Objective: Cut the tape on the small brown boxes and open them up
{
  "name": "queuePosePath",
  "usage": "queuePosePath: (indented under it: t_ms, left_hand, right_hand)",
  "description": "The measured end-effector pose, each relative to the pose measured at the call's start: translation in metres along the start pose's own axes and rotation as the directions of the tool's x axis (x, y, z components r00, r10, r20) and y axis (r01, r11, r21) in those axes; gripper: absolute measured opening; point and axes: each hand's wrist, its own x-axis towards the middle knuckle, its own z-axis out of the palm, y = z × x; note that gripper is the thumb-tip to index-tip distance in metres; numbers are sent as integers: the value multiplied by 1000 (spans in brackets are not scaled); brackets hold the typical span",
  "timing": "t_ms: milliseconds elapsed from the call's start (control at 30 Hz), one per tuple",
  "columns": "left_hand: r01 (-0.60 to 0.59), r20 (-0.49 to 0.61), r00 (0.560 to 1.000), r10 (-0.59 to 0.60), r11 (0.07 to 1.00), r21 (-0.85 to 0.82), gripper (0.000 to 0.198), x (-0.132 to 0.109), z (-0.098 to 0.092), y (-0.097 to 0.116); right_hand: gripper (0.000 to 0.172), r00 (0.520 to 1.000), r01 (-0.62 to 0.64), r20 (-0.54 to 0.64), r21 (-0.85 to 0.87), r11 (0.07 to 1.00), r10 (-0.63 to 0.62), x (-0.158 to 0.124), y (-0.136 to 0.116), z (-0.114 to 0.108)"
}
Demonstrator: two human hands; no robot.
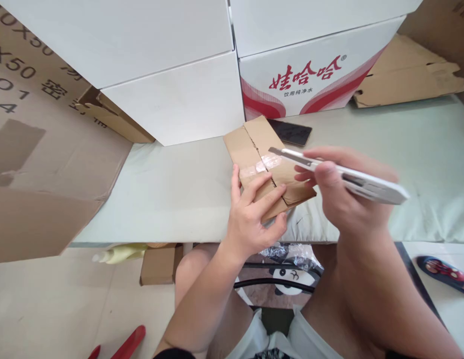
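A small brown cardboard box (267,142) lies at an angle on the pale green covered surface. Clear tape (270,160) crosses the seam between its top flaps, and one near corner sticks out. My left hand (252,214) rests on the box's near end, fingers spread over the flaps. In my right hand (342,194) is a white utility knife (366,185), gripped between thumb and fingers. Its blade is out and points left above the box, near the tape; whether the tip touches cannot be told. Some right-hand fingers are hidden behind the knife.
A dark phone (292,132) lies just behind the box. White cartons (307,80) stand stacked along the back. At the left rises a large brown carton (48,149), and flattened cardboard (407,75) lies at back right. Below are a pale yellow bottle (123,254) and a small carton (159,265).
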Motion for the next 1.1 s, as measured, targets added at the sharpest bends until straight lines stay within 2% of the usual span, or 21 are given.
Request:
queuePosePath:
  t_ms: [167, 367, 467, 700, 1100]
  left_hand:
    - [0, -4, 1000, 0, 1000, -15, 41, 1, 0, -1]
    - [15, 9, 1000, -15, 1000, -25, 40, 1, -1, -1]
    - [21, 10, 1000, -21, 999, -33, 40, 1, -1, 0]
    - [35, -46, 998, -40, 994, -100, 57, 0, 2, -2]
    - [12, -40, 999, -17, 993, -121, 54, 1, 1, -4]
  right_hand:
    - [14, 999, 26, 40, -117, 993, -21, 0, 1, 10]
    - [17, 996, 18, 88, -175, 984, -2, 0, 2, 17]
    - [14, 993, 37, 118, -173, 984, -17, 0, 2, 19]
    - [9, 980, 114, 181, -181, 977, -81, 2, -2, 19]
    - [11, 974, 170, 175, -135, 976, -146, 6, -5, 15]
